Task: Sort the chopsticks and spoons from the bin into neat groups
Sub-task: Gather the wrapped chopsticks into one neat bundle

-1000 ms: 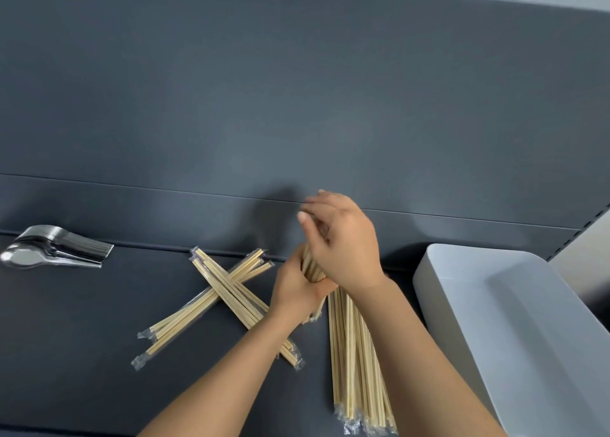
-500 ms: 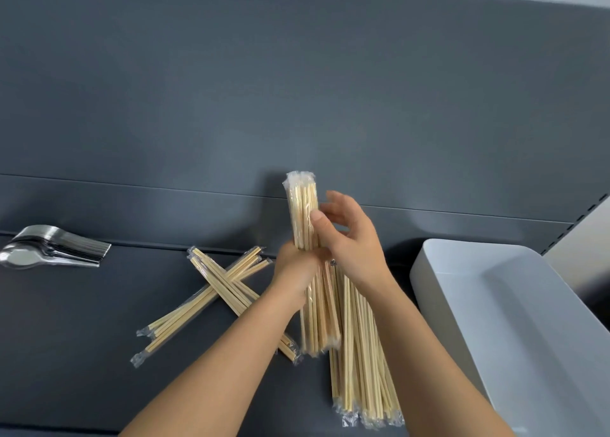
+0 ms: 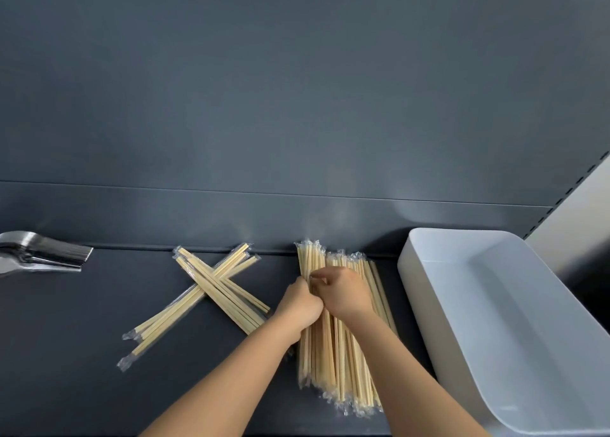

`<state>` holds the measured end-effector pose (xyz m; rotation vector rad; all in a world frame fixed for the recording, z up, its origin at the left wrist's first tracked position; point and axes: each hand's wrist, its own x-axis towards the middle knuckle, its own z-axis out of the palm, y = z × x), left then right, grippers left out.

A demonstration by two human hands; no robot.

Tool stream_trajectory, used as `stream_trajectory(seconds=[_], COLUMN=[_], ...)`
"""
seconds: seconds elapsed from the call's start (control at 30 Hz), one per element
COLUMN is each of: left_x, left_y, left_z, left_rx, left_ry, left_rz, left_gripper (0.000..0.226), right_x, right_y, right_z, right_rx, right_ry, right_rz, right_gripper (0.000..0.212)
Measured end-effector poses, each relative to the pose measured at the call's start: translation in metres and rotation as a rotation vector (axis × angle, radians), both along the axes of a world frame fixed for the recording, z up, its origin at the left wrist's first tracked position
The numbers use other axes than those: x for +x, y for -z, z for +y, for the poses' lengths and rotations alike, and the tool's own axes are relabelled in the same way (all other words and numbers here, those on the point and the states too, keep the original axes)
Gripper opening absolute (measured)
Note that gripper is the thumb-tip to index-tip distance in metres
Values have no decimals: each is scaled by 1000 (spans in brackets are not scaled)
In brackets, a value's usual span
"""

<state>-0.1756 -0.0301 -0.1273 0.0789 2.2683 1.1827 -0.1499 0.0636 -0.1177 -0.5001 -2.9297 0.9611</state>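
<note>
Looking down at the dark shelf (image 3: 99, 387), I judge the sorting close to finished. Just right of the right hand (image 3: 346, 293) sits the white bin (image 3: 462, 304), and the part of its floor I can see shows no chopsticks or spoons. Under both hands lies the aligned bundle (image 3: 333, 367) of wrapped chopsticks, its sticks side by side and running away from me. It reads as a formed group that only needs squaring up. The left hand (image 3: 298, 306) has its fingers curled round the bundle's left edge. The right hand lies across the top, fingers bent, pinching at sticks beside the left knuckles. Near the left hand on its left, but apart from it, the crossed chopsticks (image 3: 211, 291) lie in a loose X. I reckon those are what is left to straighten and join up. Well off to the left the spoons (image 3: 43, 255) sit nested, seemingly done. The bin's near end and the spoon bowls are cut off by the frame, so I cannot rule out leftovers, and the fingertips are buried among the sticks
</note>
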Motion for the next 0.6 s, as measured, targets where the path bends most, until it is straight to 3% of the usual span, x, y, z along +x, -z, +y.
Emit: stream_trajectory(seconds=[0.27,0.37,0.43,0.5,0.6], left_x=[0,-13,-30,-50,-66], left_y=[-13,-23,-24,-16,3], left_z=[-18,-37,-59,-87,-125], left_rx=[39,52,-65,-324,-558], left_ry=[114,31,-103,-290,-458], left_rz=[-47,91,319,518,358], left_gripper=[66,65,56,56,85], right_x=[-3,-4,-5,-5,-5], right_y=[8,6,6,8,11], right_z=[-4,-5,-8,-11,-14], right_rx=[63,161,180,184,202], right_ry=[2,-10,-27,-32,-41], right_rz=[10,-64,-77,-75,-78], right_gripper=[18,26,29,29,29])
